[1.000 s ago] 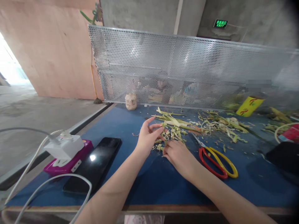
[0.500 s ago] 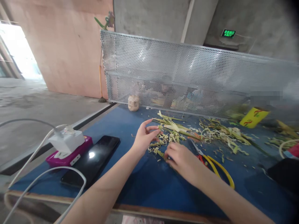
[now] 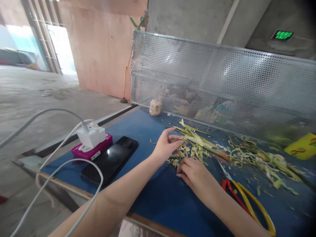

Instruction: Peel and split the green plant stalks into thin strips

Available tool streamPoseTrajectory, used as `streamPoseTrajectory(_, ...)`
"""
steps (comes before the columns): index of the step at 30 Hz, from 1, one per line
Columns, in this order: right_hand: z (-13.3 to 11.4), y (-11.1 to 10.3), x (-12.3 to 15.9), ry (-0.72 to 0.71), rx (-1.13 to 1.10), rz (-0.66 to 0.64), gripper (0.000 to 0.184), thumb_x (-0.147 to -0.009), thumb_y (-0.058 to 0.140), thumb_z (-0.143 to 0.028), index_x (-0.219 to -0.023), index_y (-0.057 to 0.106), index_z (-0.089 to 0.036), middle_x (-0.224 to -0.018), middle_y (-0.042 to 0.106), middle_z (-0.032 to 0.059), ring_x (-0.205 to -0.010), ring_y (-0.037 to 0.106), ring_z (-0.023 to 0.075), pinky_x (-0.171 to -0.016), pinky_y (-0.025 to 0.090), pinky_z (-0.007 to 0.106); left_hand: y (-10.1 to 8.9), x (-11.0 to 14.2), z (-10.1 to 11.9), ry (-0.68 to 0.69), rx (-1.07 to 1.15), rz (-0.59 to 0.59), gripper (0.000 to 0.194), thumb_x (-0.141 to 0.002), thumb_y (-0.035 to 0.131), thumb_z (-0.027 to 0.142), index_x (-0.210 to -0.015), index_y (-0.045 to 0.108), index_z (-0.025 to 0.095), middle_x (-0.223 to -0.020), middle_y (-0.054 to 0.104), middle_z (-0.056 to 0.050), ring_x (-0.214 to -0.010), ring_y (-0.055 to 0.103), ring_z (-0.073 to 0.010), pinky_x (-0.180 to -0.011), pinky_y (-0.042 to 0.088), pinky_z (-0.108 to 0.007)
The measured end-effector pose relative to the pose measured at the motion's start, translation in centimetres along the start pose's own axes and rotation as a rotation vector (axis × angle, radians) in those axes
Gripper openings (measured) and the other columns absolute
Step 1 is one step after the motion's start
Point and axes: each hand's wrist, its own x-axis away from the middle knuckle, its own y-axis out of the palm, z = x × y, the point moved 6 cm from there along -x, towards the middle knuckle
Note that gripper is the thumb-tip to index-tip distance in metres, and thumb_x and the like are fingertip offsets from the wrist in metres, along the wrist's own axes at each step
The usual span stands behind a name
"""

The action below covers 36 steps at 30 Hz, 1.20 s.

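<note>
My left hand (image 3: 167, 144) hovers at the left end of the plant scraps. Its index finger is raised, while the thumb and another finger come together around a small pale green plant piece. Just below and to the right, my right hand (image 3: 194, 176) has curled fingers; what they grip, if anything, is hidden. Pale green curled shreds (image 3: 197, 152) lie between and beyond the hands. Behind them stretch long pale stalks (image 3: 197, 140). Right of my right hand lie scissors (image 3: 228, 176) with red and yellow handles.
At left, a black phone (image 3: 115, 159) lies beside a magenta power strip (image 3: 106, 144) bearing a white charger (image 3: 92, 135) with cables. A pale lumpy block (image 3: 155, 107) stands before the perforated metal screen (image 3: 197, 65). More scraps (image 3: 266, 161) and a yellow roll (image 3: 302, 146) are at right.
The view has turned left, shifting everything rightward in the picture. A green, knobbly piece seen by my right fingertips no longer shows there. My left hand keeps nearly the same pose.
</note>
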Motion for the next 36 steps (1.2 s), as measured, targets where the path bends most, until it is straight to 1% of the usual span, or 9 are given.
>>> streamPoseTrajectory(9,-0.5,-0.2,0.1,-0.018,0.027,-0.007,0.016,-0.079,0.047,-0.01,-0.069,0.057,-0.016,-0.071,0.054,0.0044,-0.071,0.051,0.0173,-0.066,0.039,0.029,0.2,0.0,-0.2,-0.005,-0.043,-0.009,0.05,-0.066,0.059,0.005,-0.11,0.038,0.015,-0.078,0.054,-0.002,-0.066,0.061,-0.016,-0.043,0.046,-0.021)
streamPoseTrajectory(13,-0.4,-0.6,0.2,-0.036,0.018,0.032,0.018,-0.08,0.044,-0.011,-0.068,0.057,-0.016,-0.07,0.055,0.0043,-0.07,0.052,0.0169,-0.065,0.039,0.029,0.0,-0.1,-0.2,0.009,-0.029,-0.005,0.051,-0.065,0.061,0.006,-0.11,0.038,0.014,-0.077,0.054,-0.003,-0.065,0.061,-0.0161,-0.043,0.045,-0.021)
streamPoseTrajectory(19,2.0,-2.4,0.6,0.034,-0.006,0.145,0.014,-0.079,0.046,-0.013,-0.072,0.058,-0.017,-0.073,0.057,0.0044,-0.073,0.053,0.0175,-0.068,0.041,0.031,-0.1,-0.2,-0.1,0.014,-0.03,0.009,0.05,-0.065,0.061,0.006,-0.109,0.038,0.014,-0.077,0.055,-0.003,-0.065,0.061,-0.0166,-0.042,0.045,-0.021)
streamPoseTrajectory(21,2.7,-2.7,0.7,0.052,-0.04,0.158,0.013,-0.079,0.047,-0.015,-0.072,0.058,-0.018,-0.076,0.058,0.0045,-0.074,0.054,0.0173,-0.069,0.042,0.031,-0.1,-0.3,-0.2,0.018,-0.03,0.007,0.051,-0.064,0.062,0.007,-0.109,0.039,0.014,-0.076,0.055,-0.003,-0.065,0.061,-0.0162,-0.042,0.045,-0.021)
streamPoseTrajectory(24,2.0,-2.2,0.8,-0.008,-0.104,0.122,0.013,-0.079,0.047,-0.016,-0.084,0.059,-0.019,-0.084,0.06,0.0057,-0.08,0.055,0.0182,-0.071,0.043,0.032,-0.1,-0.4,-0.2,0.024,-0.034,0.0,0.051,-0.064,0.063,0.008,-0.108,0.039,0.015,-0.074,0.056,-0.002,-0.065,0.061,-0.0158,-0.042,0.045,-0.019)
streamPoseTrajectory(26,0.9,-1.5,1.0,-0.074,-0.121,0.077,0.025,-0.079,0.046,-0.013,-0.101,0.055,-0.02,-0.09,0.061,0.0062,-0.082,0.055,0.0188,-0.071,0.043,0.032,-0.2,-0.4,-0.3,0.024,-0.039,0.007,0.05,-0.065,0.063,0.008,-0.108,0.039,0.015,-0.072,0.055,-0.001,-0.064,0.061,-0.0157,-0.042,0.045,-0.019)
streamPoseTrajectory(29,-0.4,-0.7,1.4,-0.098,-0.066,0.034,0.038,-0.08,0.043,-0.011,-0.116,0.046,-0.021,-0.083,0.062,0.0057,-0.078,0.054,0.0186,-0.069,0.042,0.032,-0.3,-0.4,-0.2,0.029,-0.055,0.015,0.048,-0.066,0.062,0.008,-0.108,0.039,0.014,-0.073,0.055,-0.001,-0.064,0.061,-0.0157,-0.042,0.046,-0.019)
streamPoseTrajectory(32,-0.8,-0.7,1.6,-0.108,0.03,0.067,0.04,-0.081,0.04,-0.009,-0.119,0.045,-0.019,-0.078,0.062,0.0065,-0.074,0.054,0.0184,-0.067,0.041,0.031,-0.3,-0.4,-0.1,0.035,-0.07,0.011,0.049,-0.066,0.061,0.008,-0.109,0.039,0.014,-0.075,0.055,-0.002,-0.065,0.062,-0.0162,-0.043,0.046,-0.02)
streamPoseTrajectory(36,-0.9,-0.7,1.5,-0.107,0.094,0.096,0.037,-0.082,0.039,-0.009,-0.116,0.048,-0.018,-0.075,0.062,0.0065,-0.071,0.054,0.0177,-0.063,0.041,0.03,-0.3,-0.4,0.0,0.032,-0.074,0.018,0.048,-0.066,0.061,0.008,-0.109,0.039,0.014,-0.075,0.056,-0.003,-0.065,0.062,-0.0163,-0.043,0.046,-0.02)
